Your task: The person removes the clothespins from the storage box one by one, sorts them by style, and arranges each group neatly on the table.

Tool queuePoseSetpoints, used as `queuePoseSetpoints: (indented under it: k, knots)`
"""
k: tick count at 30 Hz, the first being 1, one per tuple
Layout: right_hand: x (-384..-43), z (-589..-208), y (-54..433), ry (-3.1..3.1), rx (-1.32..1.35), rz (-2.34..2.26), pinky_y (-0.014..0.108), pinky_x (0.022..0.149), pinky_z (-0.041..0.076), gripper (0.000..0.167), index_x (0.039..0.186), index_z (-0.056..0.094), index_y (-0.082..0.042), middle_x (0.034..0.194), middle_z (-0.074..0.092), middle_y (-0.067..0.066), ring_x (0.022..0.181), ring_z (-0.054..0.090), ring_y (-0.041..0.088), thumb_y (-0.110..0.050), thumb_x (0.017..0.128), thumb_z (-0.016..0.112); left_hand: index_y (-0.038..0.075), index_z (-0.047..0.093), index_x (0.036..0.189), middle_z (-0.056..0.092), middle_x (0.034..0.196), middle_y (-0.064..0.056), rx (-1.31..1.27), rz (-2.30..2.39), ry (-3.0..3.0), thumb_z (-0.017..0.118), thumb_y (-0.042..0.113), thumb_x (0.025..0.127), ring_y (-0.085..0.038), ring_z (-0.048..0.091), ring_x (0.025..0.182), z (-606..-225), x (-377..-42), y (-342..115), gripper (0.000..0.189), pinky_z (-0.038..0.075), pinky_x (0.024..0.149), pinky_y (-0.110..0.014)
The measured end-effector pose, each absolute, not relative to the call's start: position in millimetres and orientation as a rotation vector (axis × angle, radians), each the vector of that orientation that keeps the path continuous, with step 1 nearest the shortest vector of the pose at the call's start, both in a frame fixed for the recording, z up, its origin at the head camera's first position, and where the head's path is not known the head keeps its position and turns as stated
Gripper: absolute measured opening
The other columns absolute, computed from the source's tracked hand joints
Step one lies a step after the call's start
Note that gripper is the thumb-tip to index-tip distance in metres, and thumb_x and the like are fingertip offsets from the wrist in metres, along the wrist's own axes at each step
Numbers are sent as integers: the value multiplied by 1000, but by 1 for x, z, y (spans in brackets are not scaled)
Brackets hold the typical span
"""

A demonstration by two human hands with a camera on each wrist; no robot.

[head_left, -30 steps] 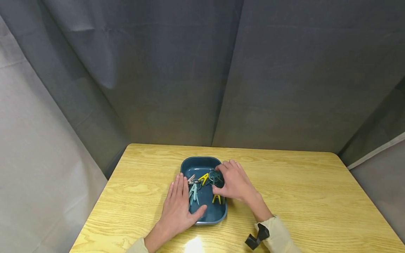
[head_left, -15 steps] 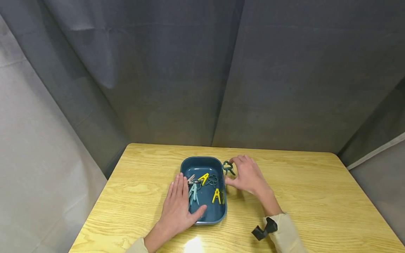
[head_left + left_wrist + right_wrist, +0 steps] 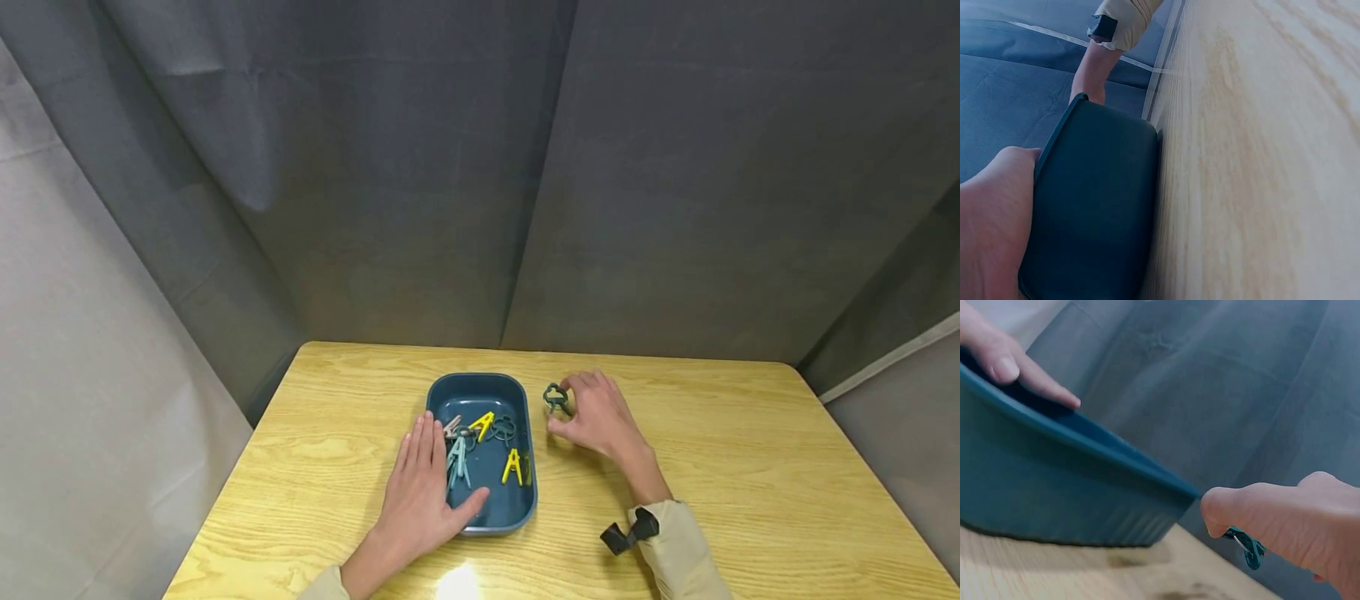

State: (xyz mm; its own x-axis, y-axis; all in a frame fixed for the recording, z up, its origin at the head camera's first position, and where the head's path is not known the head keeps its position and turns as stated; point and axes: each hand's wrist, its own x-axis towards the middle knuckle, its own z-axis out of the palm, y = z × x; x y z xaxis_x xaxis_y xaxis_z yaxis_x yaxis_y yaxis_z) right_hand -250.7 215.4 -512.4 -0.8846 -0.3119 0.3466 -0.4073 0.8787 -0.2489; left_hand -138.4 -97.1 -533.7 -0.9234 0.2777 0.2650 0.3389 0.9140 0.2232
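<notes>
**Pinching a dark green plant clip just outside the tray**

Head view: holding the dark green plant clip (image 3: 556, 397) at the fingertips of the right hand (image 3: 596, 410), just beyond the right wall of the dark blue tray (image 3: 495, 503). Pinching, by the look of it, because of the clip's small size and awkward outline.

Laying the left hand (image 3: 423, 492) along the left rim, with fingers straight and thumb spread inward over the near end — curled round nothing. Probably steadying the tray against sliding on the table (image 3: 750, 467).

Clip versus right grip: caught between thumb and fingers, jutting past the tips toward the tray; in the right wrist view, showing below the thumb. Cannot tell whether touching the table.

Inside the tray: two yellow clothespins (image 3: 513, 467), a second plant clip (image 3: 503, 429) near the right wall, pale blue clothespins (image 3: 458, 458) and a pinkish clip (image 3: 452, 425) — both close to the left fingers.
</notes>
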Motion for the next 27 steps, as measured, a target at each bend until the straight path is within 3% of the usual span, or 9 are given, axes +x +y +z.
queuePoseSetpoints:
  k: [4, 12, 27]
  knots:
    - [-256, -527, 221, -2772, 504, 454, 52, 91, 48, 61, 112, 71, 0, 103, 70, 13, 100, 58, 34, -47, 75, 79, -8, 27, 161, 17, 171, -26, -467, -390, -2849, 44, 84, 91, -40, 17, 159, -534, -139, -96, 117, 18, 128, -52]
    - [-266, -558, 229, -2755, 418, 466, 47, 83, 42, 60, 111, 72, -4, 104, 69, 11, 95, 55, 32, -50, 72, 77, -7, 26, 161, 15, 172, -25, -467, -405, -2870, 49, 82, 90, -39, 14, 160, -533, -139, -95, 116, 17, 128, -52]
    - [-272, -589, 239, -2690, 357, 696, 51, 88, 43, 59, 120, 71, -4, 109, 73, 13, 100, 60, 33, -45, 78, 81, -8, 26, 161, 15, 171, -26, -479, -391, -2861, 45, 84, 91, -39, 16, 159, -531, -139, -94, 117, 17, 128, -52]
